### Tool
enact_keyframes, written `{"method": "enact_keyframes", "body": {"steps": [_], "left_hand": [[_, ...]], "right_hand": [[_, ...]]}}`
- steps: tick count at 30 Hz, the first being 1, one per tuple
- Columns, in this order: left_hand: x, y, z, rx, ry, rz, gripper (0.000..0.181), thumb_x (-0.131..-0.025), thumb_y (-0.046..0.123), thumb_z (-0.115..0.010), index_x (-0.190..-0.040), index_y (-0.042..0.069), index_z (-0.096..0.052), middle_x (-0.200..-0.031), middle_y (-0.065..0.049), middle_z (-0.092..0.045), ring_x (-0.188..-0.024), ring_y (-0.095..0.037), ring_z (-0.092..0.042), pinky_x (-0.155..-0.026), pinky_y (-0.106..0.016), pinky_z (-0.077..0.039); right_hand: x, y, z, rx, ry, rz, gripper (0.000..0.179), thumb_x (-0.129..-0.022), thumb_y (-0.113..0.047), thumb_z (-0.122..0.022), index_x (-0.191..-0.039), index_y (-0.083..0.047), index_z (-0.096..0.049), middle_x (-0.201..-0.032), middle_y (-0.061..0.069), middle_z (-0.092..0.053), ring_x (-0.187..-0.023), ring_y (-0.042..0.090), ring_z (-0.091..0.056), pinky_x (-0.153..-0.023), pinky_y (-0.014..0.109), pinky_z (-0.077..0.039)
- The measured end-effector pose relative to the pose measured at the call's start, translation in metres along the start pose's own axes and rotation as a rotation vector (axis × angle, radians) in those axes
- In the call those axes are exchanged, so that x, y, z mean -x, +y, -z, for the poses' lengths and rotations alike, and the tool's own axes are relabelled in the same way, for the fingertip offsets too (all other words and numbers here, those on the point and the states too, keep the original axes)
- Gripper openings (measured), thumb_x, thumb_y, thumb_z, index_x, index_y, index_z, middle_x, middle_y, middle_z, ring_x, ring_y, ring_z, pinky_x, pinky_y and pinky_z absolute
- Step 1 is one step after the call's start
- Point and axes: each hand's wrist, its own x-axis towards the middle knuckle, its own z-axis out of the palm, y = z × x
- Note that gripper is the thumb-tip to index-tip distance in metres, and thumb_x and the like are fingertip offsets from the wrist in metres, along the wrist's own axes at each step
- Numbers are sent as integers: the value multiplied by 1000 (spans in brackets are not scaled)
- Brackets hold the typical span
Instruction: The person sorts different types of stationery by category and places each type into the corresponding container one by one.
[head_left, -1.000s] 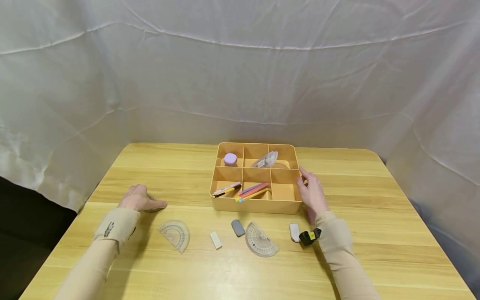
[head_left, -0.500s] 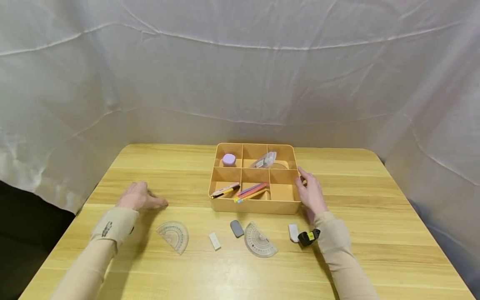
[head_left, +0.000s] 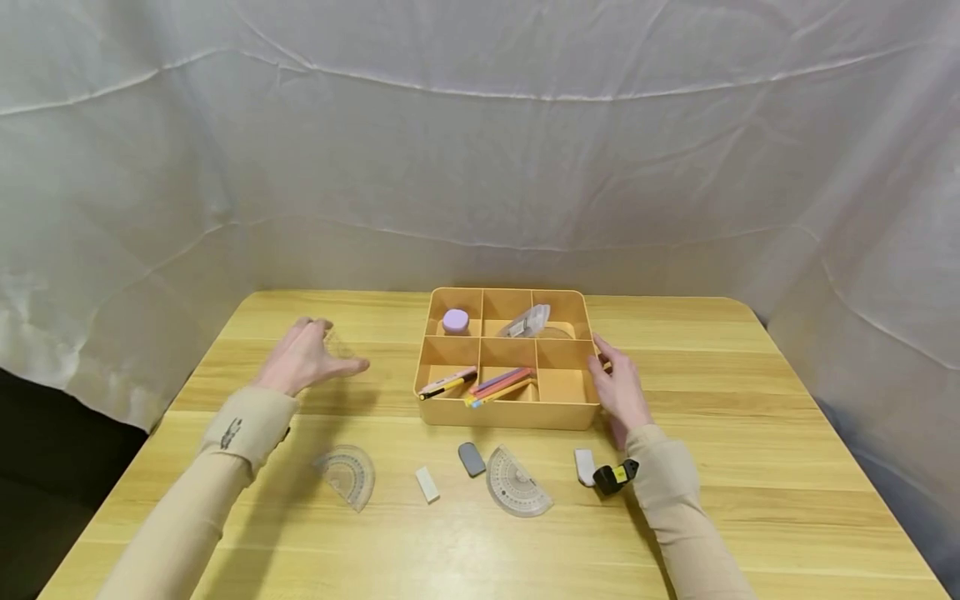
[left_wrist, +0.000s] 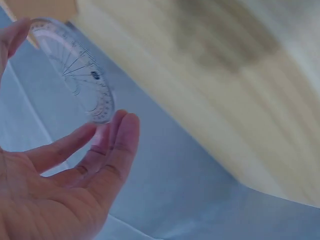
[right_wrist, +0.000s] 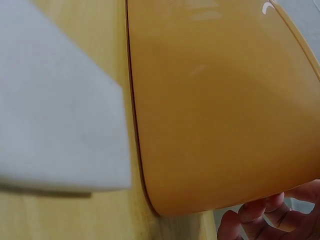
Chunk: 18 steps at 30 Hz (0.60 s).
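Up off the left part of the table, my left hand (head_left: 302,358) pinches a clear protractor (left_wrist: 75,72) by its two ends, between thumb and fingertips. My right hand (head_left: 621,387) grips the right side of an orange divided organizer box (head_left: 510,415); in the right wrist view its curled fingers (right_wrist: 252,212) lie at the box's end wall. Inside the box are a lilac-lidded round container (head_left: 455,322), a clear plastic packet (head_left: 528,321), two pens (head_left: 448,382) and several coloured pens (head_left: 501,385). The front right compartment shows a bare bottom.
On the table before the box lie a second protractor (head_left: 349,475), a white eraser (head_left: 427,485), a grey eraser (head_left: 472,459), a third protractor (head_left: 517,483) and another white eraser (head_left: 585,467). A black wrist camera (head_left: 615,477) overlaps the table by the right sleeve. Pale cloth hangs behind.
My left hand has picked the protractor up off the table and moved away from me and to the right. The right hand has stayed at the box's side.
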Motion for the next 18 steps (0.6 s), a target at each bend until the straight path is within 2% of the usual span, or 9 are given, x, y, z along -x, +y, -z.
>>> {"method": "enact_keyframes", "body": {"steps": [4, 9, 14, 18], "left_hand": [[-13, 24, 4, 3, 21, -67, 96, -79, 51, -79, -143, -11, -44, -144, -37, -45, -132, -51, -45, -111, -63, -41], [-30, 58, 5, 15, 20, -125, 94, -78, 53, -78, -143, -6, -46, -141, -29, -49, -129, -45, -49, -109, -60, -44], [-48, 96, 6, 44, -6, -175, 93, -77, 57, -77, -142, -4, -48, -137, -21, -51, -124, -39, -52, -106, -56, -47], [-65, 130, 4, 38, -34, -201, 91, -80, 62, -70, -140, -4, -48, -136, -20, -50, -121, -36, -53, -104, -53, -49]], "right_hand": [[0, -1, 1, -3, 3, -7, 47, -105, -9, -44, -150, 3, -42, -104, 26, -60, -76, 24, -57, -62, 22, -43], [0, 0, 0, -14, 7, -13, 47, -105, -9, -45, -150, 3, -41, -105, 25, -59, -75, 22, -55, -63, 23, -43], [0, 1, -2, -25, 13, -15, 48, -104, -10, -45, -150, 2, -41, -104, 25, -59, -73, 19, -54, -61, 22, -43], [0, 2, -3, -34, 9, -23, 48, -105, -10, -45, -151, 1, -41, -105, 25, -58, -74, 20, -54, -62, 23, -43]]}}
